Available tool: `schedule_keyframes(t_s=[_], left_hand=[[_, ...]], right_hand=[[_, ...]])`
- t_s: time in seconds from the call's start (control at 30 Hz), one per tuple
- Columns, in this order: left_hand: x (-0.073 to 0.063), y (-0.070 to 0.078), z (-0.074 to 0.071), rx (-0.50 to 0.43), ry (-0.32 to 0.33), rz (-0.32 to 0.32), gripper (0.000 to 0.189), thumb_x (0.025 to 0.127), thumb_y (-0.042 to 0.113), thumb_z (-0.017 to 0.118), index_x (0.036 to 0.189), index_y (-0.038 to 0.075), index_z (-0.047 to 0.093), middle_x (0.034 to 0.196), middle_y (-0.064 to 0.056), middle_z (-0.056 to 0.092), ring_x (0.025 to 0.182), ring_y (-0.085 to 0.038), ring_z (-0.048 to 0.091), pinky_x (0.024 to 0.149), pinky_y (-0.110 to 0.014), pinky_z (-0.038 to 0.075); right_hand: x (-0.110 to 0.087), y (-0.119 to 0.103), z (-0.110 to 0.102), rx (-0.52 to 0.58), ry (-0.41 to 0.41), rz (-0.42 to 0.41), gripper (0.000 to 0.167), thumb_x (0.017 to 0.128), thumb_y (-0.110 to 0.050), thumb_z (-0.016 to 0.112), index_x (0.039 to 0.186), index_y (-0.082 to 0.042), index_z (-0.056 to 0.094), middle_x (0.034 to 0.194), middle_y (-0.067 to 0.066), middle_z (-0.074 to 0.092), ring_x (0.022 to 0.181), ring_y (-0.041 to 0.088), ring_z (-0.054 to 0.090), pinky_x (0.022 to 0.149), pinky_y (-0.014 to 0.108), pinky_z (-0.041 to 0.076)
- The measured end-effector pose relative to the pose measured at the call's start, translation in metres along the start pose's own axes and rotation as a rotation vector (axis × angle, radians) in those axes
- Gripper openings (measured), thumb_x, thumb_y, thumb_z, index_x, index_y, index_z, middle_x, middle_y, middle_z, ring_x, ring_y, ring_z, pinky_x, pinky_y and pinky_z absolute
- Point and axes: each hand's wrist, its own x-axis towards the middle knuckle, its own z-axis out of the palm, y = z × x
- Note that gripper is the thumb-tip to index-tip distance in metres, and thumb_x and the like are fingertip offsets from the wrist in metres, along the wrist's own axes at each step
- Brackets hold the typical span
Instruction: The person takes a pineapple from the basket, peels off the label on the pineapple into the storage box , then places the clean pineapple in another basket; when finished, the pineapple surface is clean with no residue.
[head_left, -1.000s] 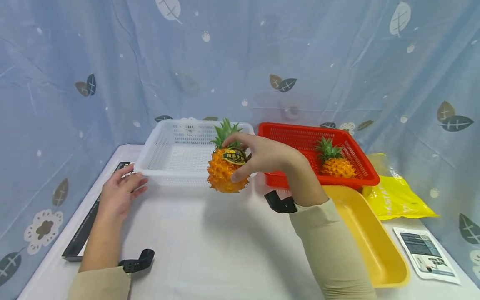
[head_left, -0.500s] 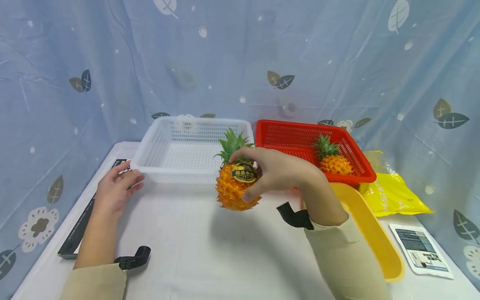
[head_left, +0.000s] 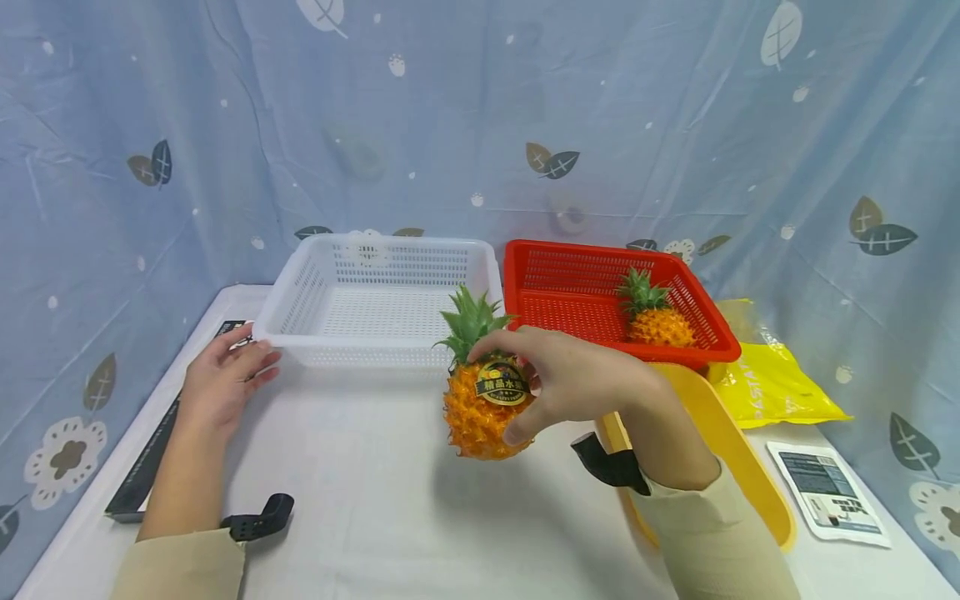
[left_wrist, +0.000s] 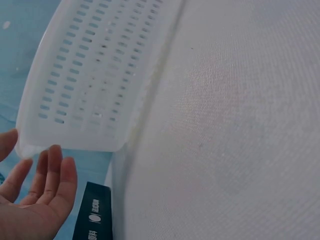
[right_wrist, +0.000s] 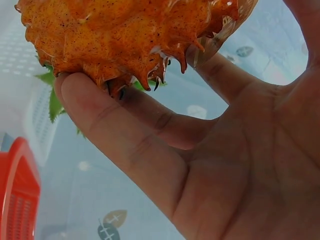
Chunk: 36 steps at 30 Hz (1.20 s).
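Observation:
An orange toy-like pineapple (head_left: 483, 417) with green leaves and a black-and-gold label hangs above the white table, leaves up. My right hand (head_left: 577, 375) grips it from the right, thumb on the near side; in the right wrist view, its fingers (right_wrist: 115, 130) press the spiky skin. Part of the fruit is hidden by that hand. My left hand (head_left: 221, 379) is at the front left corner of the white basket (head_left: 390, 342), fingers loosely bent. In the left wrist view, its fingertips are close to the basket's corner; whether they touch cannot be told.
Right of the white basket stands a red basket (head_left: 570, 312) holding another pineapple (head_left: 660, 327). A yellow tray (head_left: 738, 467), yellow packet (head_left: 780, 387) and white pouch (head_left: 828, 493) lie at the right. A black box (head_left: 153, 467) lies beside my left arm. Patterned curtains surround the table.
My right hand has brought the pineapple away from the white basket's front edge, towards me and a little to the right. My left hand stays by the basket corner.

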Motion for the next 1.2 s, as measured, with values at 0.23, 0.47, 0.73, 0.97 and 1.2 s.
schedule_keyframes(t_s=[0.23, 0.47, 0.73, 0.97, 1.2], left_hand=[[0.001, 0.000, 0.000, 0.001, -0.001, -0.001, 0.071, 0.096, 0.024, 0.075, 0.158, 0.014, 0.042, 0.110, 0.011, 0.063, 0.091, -0.002, 0.072, 0.075, -0.017, 0.061], [0.000, 0.001, 0.000, 0.006, 0.003, -0.005, 0.072, 0.094, 0.027, 0.078, 0.157, 0.016, 0.043, 0.112, 0.011, 0.064, 0.092, -0.002, 0.072, 0.076, -0.018, 0.061], [-0.001, 0.001, 0.000, 0.017, 0.006, -0.008, 0.071, 0.094, 0.029, 0.078, 0.156, 0.017, 0.045, 0.112, 0.011, 0.064, 0.092, -0.002, 0.072, 0.076, -0.018, 0.061], [0.000, 0.001, 0.001, 0.024, 0.014, -0.012, 0.070, 0.094, 0.029, 0.077, 0.156, 0.017, 0.045, 0.112, 0.011, 0.063, 0.092, -0.002, 0.072, 0.076, -0.018, 0.061], [0.000, 0.002, 0.001, 0.024, 0.016, -0.017, 0.072, 0.094, 0.029, 0.078, 0.156, 0.017, 0.044, 0.112, 0.011, 0.063, 0.092, -0.002, 0.071, 0.076, -0.018, 0.061]], right_hand=[[-0.009, 0.006, 0.006, -0.013, -0.010, -0.005, 0.069, 0.075, -0.018, 0.088, 0.135, -0.033, 0.057, 0.127, -0.008, 0.058, 0.117, 0.016, 0.054, 0.094, 0.037, 0.056], [-0.014, 0.014, 0.014, -0.068, -0.047, -0.116, 0.069, 0.074, -0.018, 0.087, 0.136, -0.029, 0.058, 0.120, -0.007, 0.056, 0.112, 0.015, 0.051, 0.088, 0.036, 0.053], [-0.013, 0.019, 0.021, -0.072, -0.139, -0.097, 0.074, 0.074, -0.023, 0.091, 0.137, -0.037, 0.055, 0.128, -0.015, 0.056, 0.120, 0.010, 0.052, 0.099, 0.038, 0.055], [-0.011, 0.021, 0.027, -0.112, -0.201, -0.133, 0.076, 0.072, -0.023, 0.092, 0.137, -0.040, 0.056, 0.125, -0.016, 0.057, 0.116, 0.007, 0.054, 0.096, 0.030, 0.056], [-0.004, 0.024, 0.035, -0.191, -0.223, -0.116, 0.076, 0.070, -0.027, 0.095, 0.134, -0.043, 0.057, 0.120, -0.014, 0.057, 0.105, 0.004, 0.055, 0.087, 0.023, 0.054]])
